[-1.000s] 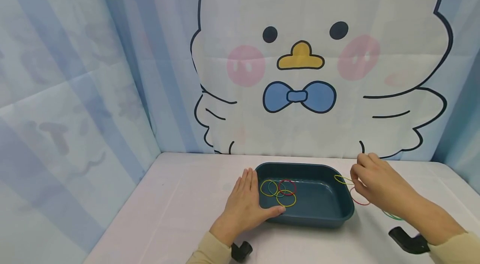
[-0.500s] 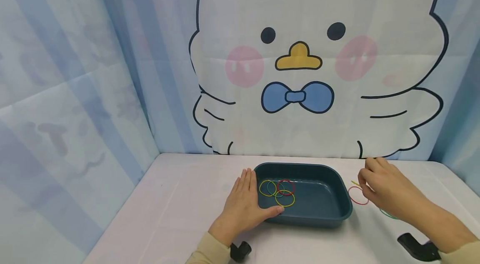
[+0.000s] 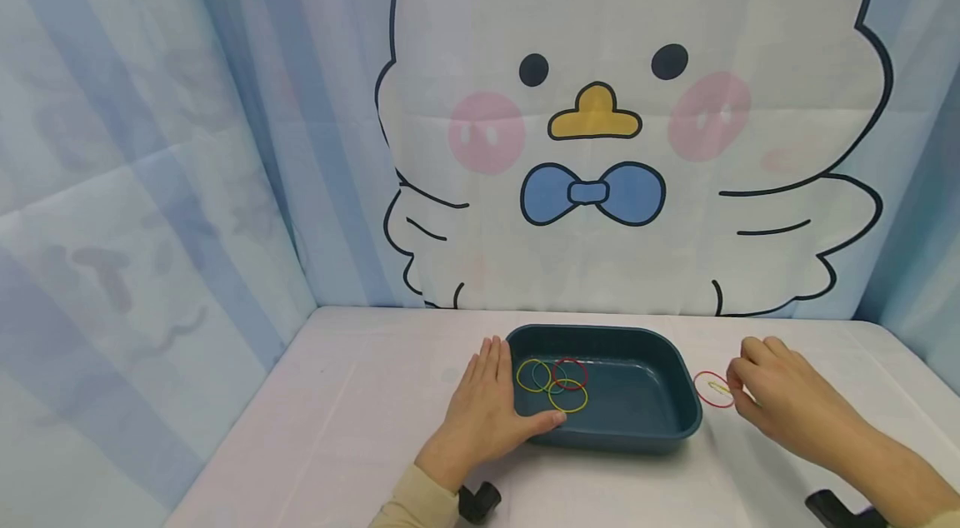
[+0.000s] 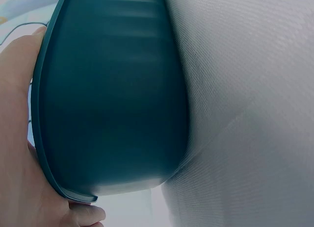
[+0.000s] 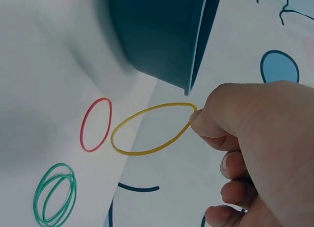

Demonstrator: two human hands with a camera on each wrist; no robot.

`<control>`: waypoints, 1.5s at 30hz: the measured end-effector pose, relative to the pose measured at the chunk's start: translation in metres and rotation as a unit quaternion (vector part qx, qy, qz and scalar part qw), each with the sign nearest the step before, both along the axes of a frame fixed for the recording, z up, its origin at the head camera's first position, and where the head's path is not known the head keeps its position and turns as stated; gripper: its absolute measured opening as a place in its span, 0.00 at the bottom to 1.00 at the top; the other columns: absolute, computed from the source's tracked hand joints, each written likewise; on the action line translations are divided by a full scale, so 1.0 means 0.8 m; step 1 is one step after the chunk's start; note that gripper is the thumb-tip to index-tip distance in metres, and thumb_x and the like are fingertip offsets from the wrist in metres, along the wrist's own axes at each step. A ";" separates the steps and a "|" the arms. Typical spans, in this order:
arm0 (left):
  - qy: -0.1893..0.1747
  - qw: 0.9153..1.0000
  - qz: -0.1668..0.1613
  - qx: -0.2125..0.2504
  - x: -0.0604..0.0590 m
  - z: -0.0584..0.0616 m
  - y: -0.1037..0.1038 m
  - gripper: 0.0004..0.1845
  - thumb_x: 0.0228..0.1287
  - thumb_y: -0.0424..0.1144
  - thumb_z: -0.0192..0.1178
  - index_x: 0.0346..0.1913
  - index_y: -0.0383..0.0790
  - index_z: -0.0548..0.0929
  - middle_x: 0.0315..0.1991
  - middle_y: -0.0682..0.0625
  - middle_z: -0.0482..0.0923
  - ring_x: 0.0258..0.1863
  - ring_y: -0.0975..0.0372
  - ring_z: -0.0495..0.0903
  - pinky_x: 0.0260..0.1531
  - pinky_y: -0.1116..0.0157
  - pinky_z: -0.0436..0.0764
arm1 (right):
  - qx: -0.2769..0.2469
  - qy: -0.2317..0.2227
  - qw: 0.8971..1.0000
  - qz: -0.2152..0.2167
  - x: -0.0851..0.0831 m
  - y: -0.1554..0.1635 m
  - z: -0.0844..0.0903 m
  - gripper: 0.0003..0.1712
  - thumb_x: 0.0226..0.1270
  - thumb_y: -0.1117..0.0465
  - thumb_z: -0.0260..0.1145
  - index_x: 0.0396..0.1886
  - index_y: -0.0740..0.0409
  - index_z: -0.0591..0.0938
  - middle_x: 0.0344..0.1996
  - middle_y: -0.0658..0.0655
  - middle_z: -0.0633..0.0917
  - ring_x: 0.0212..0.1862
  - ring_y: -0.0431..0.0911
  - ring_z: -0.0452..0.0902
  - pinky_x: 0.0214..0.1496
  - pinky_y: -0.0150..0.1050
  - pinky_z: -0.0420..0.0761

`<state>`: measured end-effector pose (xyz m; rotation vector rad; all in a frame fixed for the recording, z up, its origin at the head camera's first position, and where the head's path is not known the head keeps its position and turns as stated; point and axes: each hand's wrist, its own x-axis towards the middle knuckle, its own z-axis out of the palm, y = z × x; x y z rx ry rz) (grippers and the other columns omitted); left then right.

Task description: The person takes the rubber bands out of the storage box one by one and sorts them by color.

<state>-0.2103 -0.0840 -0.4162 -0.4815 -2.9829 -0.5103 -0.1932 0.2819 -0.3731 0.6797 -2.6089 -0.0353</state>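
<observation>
My left hand [image 3: 480, 420] lies along the left side of a dark teal plastic tray [image 3: 630, 440], fingers straight and thumb over the front rim. Inside the tray, at its left end, several rubber bands overlap: yellow [image 3: 567, 411], red [image 3: 587, 374] and green. To the right of the tray, my right hand [image 3: 787, 395] pinches a yellow rubber band [image 5: 135, 153] by one end between thumb and index finger. The loop hangs out toward the tray and overlaps a red rubber band [image 3: 712, 406] in the head view. The other right-hand fingers are curled.
In the right wrist view, green rubber bands [image 5: 74, 183] lie bunched on the white tabletop [image 3: 337, 428] near the red one. Black curved pieces sit at the left wrist [image 3: 480, 503] and right wrist [image 3: 843, 509]. A curtain with a cartoon bird [image 3: 592, 261] hangs behind.
My right hand has moved right and slightly toward me, taking the yellow rubber band from over the tray's right rim to beyond it. The left hand stays on the tray.
</observation>
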 end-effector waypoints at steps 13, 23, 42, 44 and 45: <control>-0.003 1.000 0.001 0.000 0.001 0.001 -0.001 0.67 0.52 0.82 0.49 0.78 0.32 0.47 0.80 0.37 0.46 0.80 0.49 0.44 0.78 0.51 0.52 | -0.010 0.016 1.000 0.019 0.008 0.003 -0.024 0.22 0.36 0.68 0.79 0.19 0.45 0.73 0.24 0.43 0.65 0.31 0.40 0.58 0.28 0.33 0.62; -0.003 1.000 0.000 0.002 0.001 0.001 -0.001 0.67 0.52 0.83 0.48 0.78 0.32 0.47 0.80 0.38 0.45 0.80 0.50 0.44 0.78 0.51 0.51 | -0.019 0.041 0.998 0.042 0.014 0.001 -0.039 0.24 0.33 0.68 0.78 0.18 0.42 0.71 0.24 0.41 0.63 0.30 0.39 0.58 0.28 0.32 0.60; 0.004 1.000 0.001 0.000 0.000 -0.001 -0.001 0.67 0.51 0.84 0.47 0.78 0.32 0.48 0.80 0.38 0.47 0.80 0.49 0.45 0.78 0.51 0.52 | -0.043 0.047 0.997 0.050 0.022 -0.004 -0.061 0.25 0.30 0.67 0.77 0.17 0.38 0.70 0.24 0.37 0.62 0.30 0.36 0.57 0.28 0.32 0.60; 0.004 1.000 0.001 0.000 0.000 -0.001 -0.001 0.67 0.51 0.84 0.47 0.78 0.32 0.48 0.80 0.38 0.47 0.80 0.49 0.45 0.78 0.51 0.52 | -0.047 0.049 0.996 0.055 0.022 -0.005 -0.063 0.25 0.30 0.67 0.77 0.17 0.38 0.70 0.24 0.36 0.62 0.30 0.35 0.57 0.28 0.32 0.60; 0.004 1.000 0.001 0.000 0.000 -0.001 -0.001 0.67 0.51 0.84 0.47 0.78 0.32 0.47 0.80 0.38 0.46 0.80 0.50 0.45 0.78 0.51 0.52 | -0.047 0.048 0.996 0.056 0.022 -0.005 -0.063 0.26 0.30 0.67 0.77 0.17 0.38 0.70 0.24 0.36 0.62 0.30 0.35 0.57 0.28 0.32 0.60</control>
